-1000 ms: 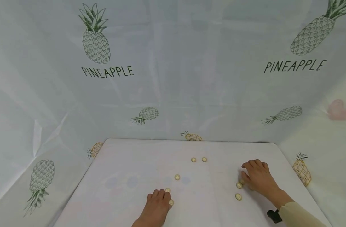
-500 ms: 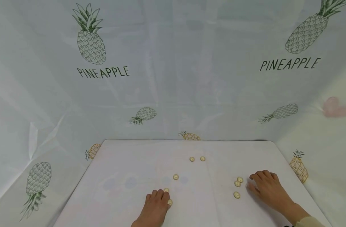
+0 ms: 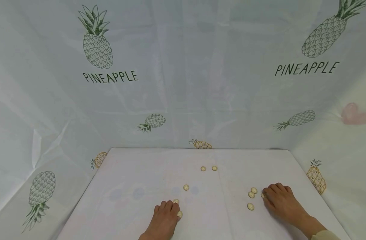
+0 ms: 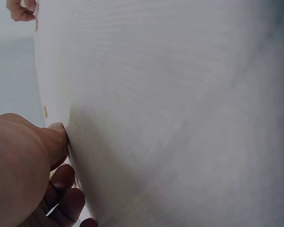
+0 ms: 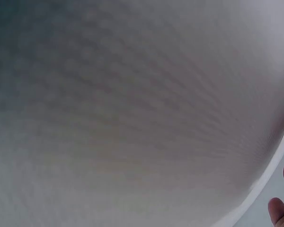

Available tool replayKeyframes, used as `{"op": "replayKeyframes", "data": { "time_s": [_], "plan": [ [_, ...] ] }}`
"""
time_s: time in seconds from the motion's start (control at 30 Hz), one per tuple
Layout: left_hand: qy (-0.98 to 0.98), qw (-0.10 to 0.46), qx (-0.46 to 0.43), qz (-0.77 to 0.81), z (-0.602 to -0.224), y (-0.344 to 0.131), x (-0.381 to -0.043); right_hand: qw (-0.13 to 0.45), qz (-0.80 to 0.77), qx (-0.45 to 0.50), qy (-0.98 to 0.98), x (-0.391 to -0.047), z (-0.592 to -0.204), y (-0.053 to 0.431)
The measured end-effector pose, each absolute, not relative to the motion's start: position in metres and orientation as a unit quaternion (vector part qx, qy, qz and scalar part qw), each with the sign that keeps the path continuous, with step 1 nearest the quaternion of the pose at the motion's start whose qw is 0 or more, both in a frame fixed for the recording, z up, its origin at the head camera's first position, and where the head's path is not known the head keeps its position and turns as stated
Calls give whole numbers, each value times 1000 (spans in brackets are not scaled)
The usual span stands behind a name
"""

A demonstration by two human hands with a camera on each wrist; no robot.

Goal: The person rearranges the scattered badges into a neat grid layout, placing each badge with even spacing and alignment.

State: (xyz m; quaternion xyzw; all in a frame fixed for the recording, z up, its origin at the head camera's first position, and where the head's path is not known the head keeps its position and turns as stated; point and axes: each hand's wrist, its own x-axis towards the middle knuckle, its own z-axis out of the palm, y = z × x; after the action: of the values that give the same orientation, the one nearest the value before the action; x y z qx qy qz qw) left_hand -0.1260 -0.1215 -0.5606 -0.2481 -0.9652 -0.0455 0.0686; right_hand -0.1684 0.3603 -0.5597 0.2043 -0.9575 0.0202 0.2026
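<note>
"Head view: what is held?"
"One round cream disc (image 3: 262, 195) is pinched by the right hand (image 3: 282, 202); two matching discs (image 3: 180, 214) are partly hidden by the left hand (image 3: 163, 216), whose grip cannot be told."

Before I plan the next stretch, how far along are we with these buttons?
Looks done: two far buttons and the middle button lie untouched on the tabletop. In hand: the right grip seems to pinch a button; the left grip rests at two near buttons, its hold unclear. Remaining, probably: releasing that pinched one, then perhaps adjusting the three loose buttons beside it.
</note>
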Motion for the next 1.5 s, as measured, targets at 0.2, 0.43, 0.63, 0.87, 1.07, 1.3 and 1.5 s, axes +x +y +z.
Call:
{"op": "replayKeyframes", "data": {
  "time_s": [0.2,0.43,0.63,0.87,1.07,1.3,1.5],
  "plan": [
    [-965,66,-248,-47,-558,-121,-126,168,17,170,-971,-167,-558,361],
    [-967,55,-245,-45,-556,-120,-126,170,52,199,-964,-165,-557,361],
    [-967,52,-243,-51,-556,-120,-126,188,26,191,-963,-167,-559,359],
    [-968,51,-240,-49,-556,-120,-126,170,44,160,-971,-167,-557,351],
    [-967,57,-242,-52,-558,-120,-125,196,53,189,-961,-166,-559,350],
    [-967,57,-242,-56,-559,-120,-126,178,32,160,-970,-165,-558,355],
    [-967,55,-241,-53,-560,-120,-127,197,25,203,-959,-166,-556,366]
  ]
}}
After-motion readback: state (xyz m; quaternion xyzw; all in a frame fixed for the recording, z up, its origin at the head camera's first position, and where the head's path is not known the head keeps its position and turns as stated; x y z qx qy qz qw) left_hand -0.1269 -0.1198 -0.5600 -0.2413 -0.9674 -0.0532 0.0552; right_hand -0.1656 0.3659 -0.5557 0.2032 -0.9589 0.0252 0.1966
